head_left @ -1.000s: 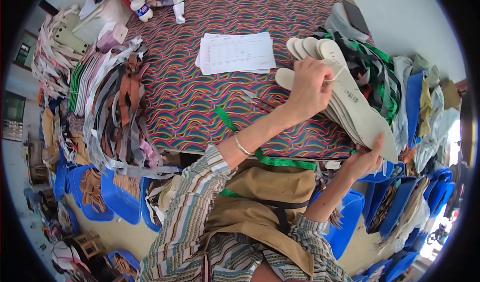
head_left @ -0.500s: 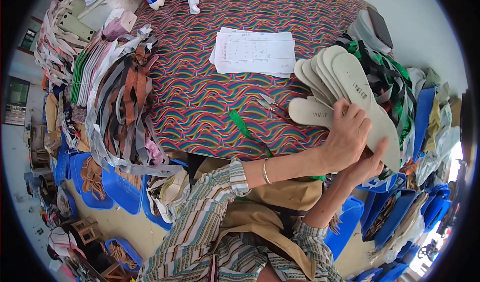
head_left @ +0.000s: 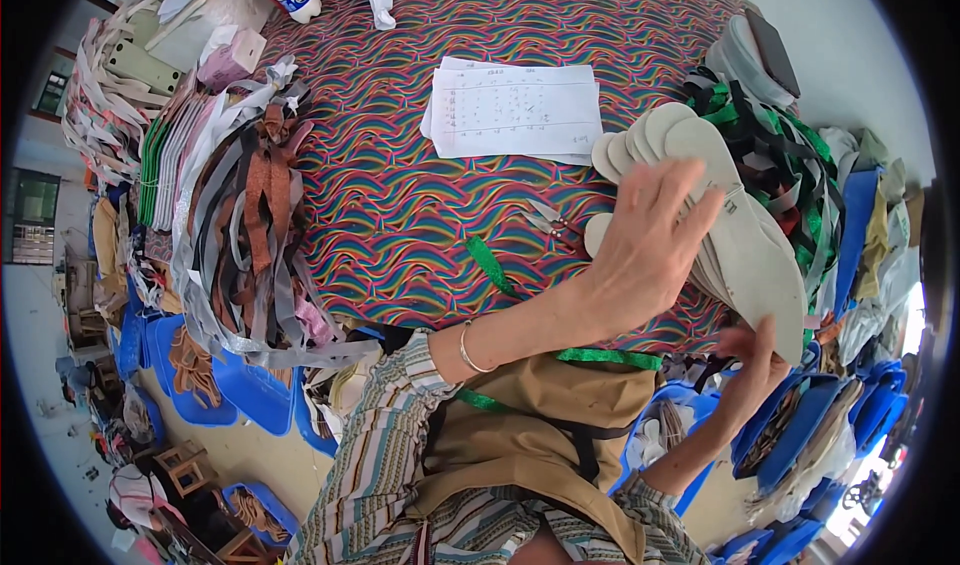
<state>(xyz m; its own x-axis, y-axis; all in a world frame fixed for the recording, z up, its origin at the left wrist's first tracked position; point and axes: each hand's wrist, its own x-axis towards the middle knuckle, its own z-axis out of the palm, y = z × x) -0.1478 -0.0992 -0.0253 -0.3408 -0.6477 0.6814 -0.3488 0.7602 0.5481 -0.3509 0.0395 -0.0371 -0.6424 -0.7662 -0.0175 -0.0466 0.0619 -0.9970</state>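
Note:
A fanned stack of pale beige shoe insoles [head_left: 745, 255] stands on edge at the right side of the table. My left hand [head_left: 650, 250] lies over the fan with its fingers spread, and one insole tip [head_left: 597, 233] pokes out under the palm. My right hand [head_left: 755, 370] grips the lower end of the stack from beneath, past the table edge. A thin bangle sits on my left wrist [head_left: 468, 347].
Sheets of paper [head_left: 515, 110] lie mid-table on the wavy multicoloured cloth [head_left: 400, 195]. Small scissors [head_left: 550, 223] and a green strip [head_left: 490, 265] lie near my left hand. Heaped straps [head_left: 250, 215] fill the left edge, green straps [head_left: 790, 165] the right. Blue bins [head_left: 250, 395] stand below.
My left hand has come down from the top of the insoles and its fingers have spread flat over the fan. My right hand stays under the stack.

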